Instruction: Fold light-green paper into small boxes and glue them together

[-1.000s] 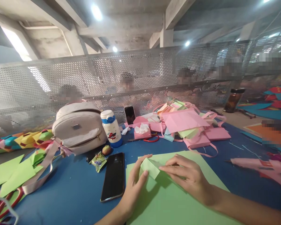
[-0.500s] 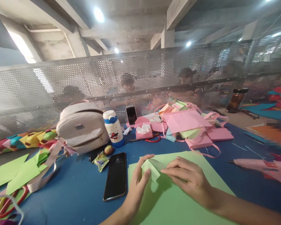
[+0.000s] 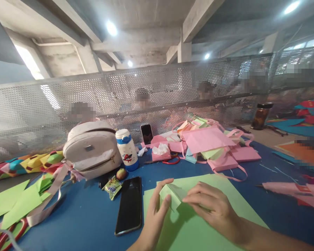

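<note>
Between thumb and fingers, my left hand (image 3: 158, 205) grips a small folded piece of light green paper (image 3: 172, 196), its thumb lying across the near side. My right hand (image 3: 211, 204) is at the right edge of that piece, fingertips and thumb pinched together on its corner. Both hands are raised a little over large light green sheets (image 3: 199, 233) lying on the blue table. A black smartphone (image 3: 129, 205) rests left of my left hand, beside the sheets.
Left stand a white backpack (image 3: 91, 150) and a bottle (image 3: 127, 150). Scissors (image 3: 171, 160), pink paper bags (image 3: 209, 139) and a propped phone (image 3: 147, 134) are at the back. A pink glue gun (image 3: 290, 190) lies right. Behind a perforated metal screen (image 3: 170, 83) sit other people.
The view has tilted slightly upward, so the table things appear lower. Both hands keep their hold on the folded green paper, which has turned a little.
</note>
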A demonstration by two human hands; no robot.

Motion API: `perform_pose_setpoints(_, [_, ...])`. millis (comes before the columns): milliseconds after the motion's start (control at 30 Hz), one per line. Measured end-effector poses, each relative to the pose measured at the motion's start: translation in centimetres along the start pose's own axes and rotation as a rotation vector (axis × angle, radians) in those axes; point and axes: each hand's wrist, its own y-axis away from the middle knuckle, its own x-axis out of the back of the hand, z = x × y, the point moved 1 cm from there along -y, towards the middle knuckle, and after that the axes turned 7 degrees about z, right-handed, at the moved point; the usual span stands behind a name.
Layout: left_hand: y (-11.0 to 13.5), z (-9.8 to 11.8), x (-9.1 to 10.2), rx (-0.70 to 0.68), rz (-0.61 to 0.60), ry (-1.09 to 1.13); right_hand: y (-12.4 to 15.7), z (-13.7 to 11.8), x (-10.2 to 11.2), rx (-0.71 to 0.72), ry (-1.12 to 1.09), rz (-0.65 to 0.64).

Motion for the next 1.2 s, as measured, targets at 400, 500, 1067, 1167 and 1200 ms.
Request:
perform_pose_setpoints(400, [0.0,0.6,-0.2,-0.019,0.018,-0.035,0.7,0.3,-0.5,-0.048,-0.078,0.012])
perform_pose_setpoints(500, [0.0,0.9,-0.1,-0.024,0.007,-0.062,0.6,0.2,-0.3,-0.042,-0.076,0.011])
perform_pose_setpoints(1067, [-0.4,1.0,-0.2,-0.115,-0.035,-0.112,1.0,0.0,-0.2,0.009,-0.072,0.033])
perform_pose_setpoints(1167, [-0.5,0.9,-0.2,-0.109,-0.046,-0.126,1.0,0.1,-0.2,0.015,-0.068,0.029])
perform_pose_setpoints(1200, [-0.5,0.9,-0.2,-0.107,-0.052,-0.130,1.0,0.1,-0.2,0.016,-0.063,0.023])
